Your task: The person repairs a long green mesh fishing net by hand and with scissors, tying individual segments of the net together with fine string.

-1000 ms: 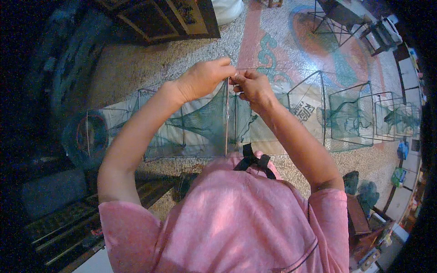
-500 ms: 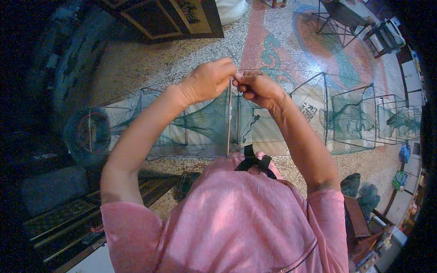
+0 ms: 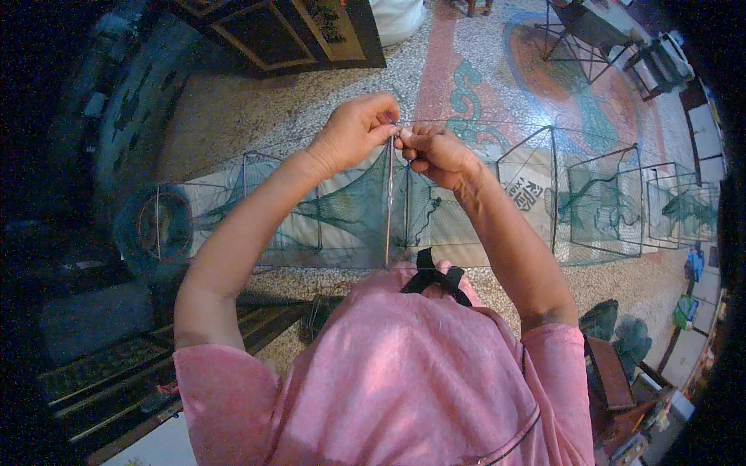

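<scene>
Beyond the hands [image 3: 359, 133], open floor [image 3: 439, 74] reaches away, with dark panelled furniture [image 3: 291, 35] obstructing the far left. Green netting [image 3: 350, 203] on rod frames [image 3: 554, 186] blocks low passage left and right; the person's torso [image 3: 404, 365] closes the near side.

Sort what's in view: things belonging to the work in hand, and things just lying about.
In the work:
- green net
- pale rod in the net
- left hand and right hand, at the rod's top end; what they pinch is too small to tell

Lying about:
- dark panelled furniture
- white bulging bag
- green packet
</scene>
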`<action>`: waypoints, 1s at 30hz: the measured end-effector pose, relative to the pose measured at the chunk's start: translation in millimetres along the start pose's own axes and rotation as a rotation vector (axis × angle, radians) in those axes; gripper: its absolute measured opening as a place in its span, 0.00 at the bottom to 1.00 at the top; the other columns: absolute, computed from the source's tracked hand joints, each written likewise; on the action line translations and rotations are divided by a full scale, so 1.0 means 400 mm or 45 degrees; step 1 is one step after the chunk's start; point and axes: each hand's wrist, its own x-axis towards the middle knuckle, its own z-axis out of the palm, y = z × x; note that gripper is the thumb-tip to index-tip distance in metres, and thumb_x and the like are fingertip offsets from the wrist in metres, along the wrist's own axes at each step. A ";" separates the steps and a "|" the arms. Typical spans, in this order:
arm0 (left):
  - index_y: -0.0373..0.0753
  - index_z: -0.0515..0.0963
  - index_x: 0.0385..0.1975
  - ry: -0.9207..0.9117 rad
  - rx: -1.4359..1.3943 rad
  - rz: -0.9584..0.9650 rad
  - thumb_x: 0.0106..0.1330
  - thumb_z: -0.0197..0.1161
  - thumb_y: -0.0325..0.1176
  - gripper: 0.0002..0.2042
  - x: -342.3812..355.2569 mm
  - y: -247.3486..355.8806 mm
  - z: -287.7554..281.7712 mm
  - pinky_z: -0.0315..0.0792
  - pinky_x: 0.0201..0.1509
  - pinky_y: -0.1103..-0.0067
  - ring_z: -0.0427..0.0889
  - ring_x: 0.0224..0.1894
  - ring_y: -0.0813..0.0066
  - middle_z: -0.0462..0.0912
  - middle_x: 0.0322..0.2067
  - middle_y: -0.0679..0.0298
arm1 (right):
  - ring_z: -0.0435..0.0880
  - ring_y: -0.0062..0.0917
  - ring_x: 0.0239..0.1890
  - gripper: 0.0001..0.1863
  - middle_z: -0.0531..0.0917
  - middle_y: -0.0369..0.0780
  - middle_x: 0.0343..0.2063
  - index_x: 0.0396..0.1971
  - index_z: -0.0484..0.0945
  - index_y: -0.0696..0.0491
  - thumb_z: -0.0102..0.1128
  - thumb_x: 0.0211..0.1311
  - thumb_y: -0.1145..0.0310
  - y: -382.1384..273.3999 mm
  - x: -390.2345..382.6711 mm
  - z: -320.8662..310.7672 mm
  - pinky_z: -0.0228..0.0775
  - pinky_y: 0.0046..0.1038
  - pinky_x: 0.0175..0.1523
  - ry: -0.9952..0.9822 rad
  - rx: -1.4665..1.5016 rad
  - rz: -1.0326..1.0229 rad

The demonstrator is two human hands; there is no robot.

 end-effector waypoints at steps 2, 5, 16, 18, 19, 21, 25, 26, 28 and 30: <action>0.35 0.70 0.23 0.019 0.363 0.288 0.50 0.55 0.24 0.02 0.000 0.015 -0.008 0.68 0.29 0.80 0.73 0.26 0.72 0.71 0.22 0.63 | 0.63 0.11 0.18 0.05 0.72 0.31 0.22 0.27 0.70 0.53 0.47 0.57 0.69 -0.003 -0.006 0.005 0.51 0.12 0.17 0.016 0.002 -0.010; 0.35 0.70 0.23 -0.024 0.563 0.373 0.49 0.55 0.25 0.03 0.004 0.040 -0.014 0.67 0.31 0.76 0.72 0.28 0.64 0.71 0.22 0.59 | 0.63 0.11 0.18 0.05 0.72 0.31 0.22 0.26 0.70 0.54 0.47 0.57 0.68 -0.006 -0.009 0.009 0.51 0.12 0.17 0.054 -0.001 -0.022; 0.36 0.68 0.23 -0.077 0.916 0.305 0.51 0.52 0.27 0.03 -0.002 0.053 0.011 0.68 0.32 0.70 0.72 0.31 0.56 0.71 0.25 0.55 | 0.68 0.13 0.19 0.09 0.76 0.33 0.23 0.27 0.72 0.55 0.50 0.55 0.64 -0.008 -0.007 0.003 0.56 0.14 0.21 0.148 -0.306 -0.116; 0.36 0.67 0.23 -0.073 1.001 0.258 0.52 0.51 0.27 0.02 -0.010 0.064 0.023 0.68 0.33 0.69 0.72 0.31 0.56 0.70 0.25 0.55 | 0.68 0.13 0.18 0.09 0.76 0.33 0.22 0.25 0.73 0.55 0.51 0.55 0.64 -0.009 -0.009 0.008 0.56 0.15 0.21 0.173 -0.342 -0.132; 0.36 0.67 0.24 -0.073 1.023 0.256 0.52 0.50 0.26 0.02 -0.014 0.069 0.029 0.68 0.33 0.69 0.72 0.31 0.55 0.70 0.26 0.55 | 0.69 0.14 0.18 0.09 0.77 0.33 0.22 0.24 0.73 0.55 0.51 0.55 0.64 -0.012 -0.014 0.012 0.56 0.15 0.21 0.186 -0.360 -0.141; 0.36 0.67 0.24 -0.069 1.075 0.258 0.52 0.49 0.26 0.02 -0.017 0.080 0.034 0.68 0.33 0.69 0.71 0.31 0.55 0.69 0.26 0.54 | 0.70 0.12 0.21 0.09 0.75 0.31 0.23 0.28 0.73 0.55 0.50 0.55 0.65 -0.018 -0.023 0.017 0.58 0.13 0.24 0.181 -0.443 -0.136; 0.36 0.67 0.24 -0.001 1.083 0.246 0.51 0.50 0.26 0.03 -0.021 0.083 0.042 0.70 0.30 0.69 0.73 0.29 0.56 0.70 0.26 0.54 | 0.71 0.13 0.22 0.10 0.75 0.32 0.23 0.28 0.73 0.55 0.50 0.55 0.63 -0.023 -0.030 0.022 0.59 0.15 0.25 0.198 -0.470 -0.137; 0.35 0.68 0.24 0.007 1.089 0.270 0.51 0.51 0.27 0.03 -0.018 0.077 0.039 0.71 0.28 0.70 0.75 0.27 0.57 0.71 0.26 0.55 | 0.71 0.13 0.22 0.10 0.75 0.32 0.23 0.28 0.73 0.55 0.50 0.55 0.63 -0.025 -0.031 0.026 0.59 0.15 0.25 0.208 -0.468 -0.143; 0.35 0.69 0.25 0.004 1.101 0.266 0.51 0.52 0.28 0.04 -0.017 0.078 0.035 0.73 0.27 0.72 0.76 0.25 0.58 0.72 0.26 0.55 | 0.72 0.14 0.22 0.11 0.76 0.32 0.22 0.27 0.73 0.55 0.50 0.56 0.62 -0.023 -0.028 0.029 0.59 0.15 0.25 0.198 -0.453 -0.151; 0.35 0.69 0.25 -0.023 1.104 0.223 0.51 0.52 0.28 0.04 -0.012 0.089 0.033 0.73 0.27 0.72 0.76 0.26 0.58 0.72 0.26 0.54 | 0.72 0.14 0.22 0.12 0.76 0.33 0.22 0.27 0.73 0.56 0.50 0.56 0.61 -0.023 -0.029 0.025 0.60 0.16 0.25 0.207 -0.454 -0.160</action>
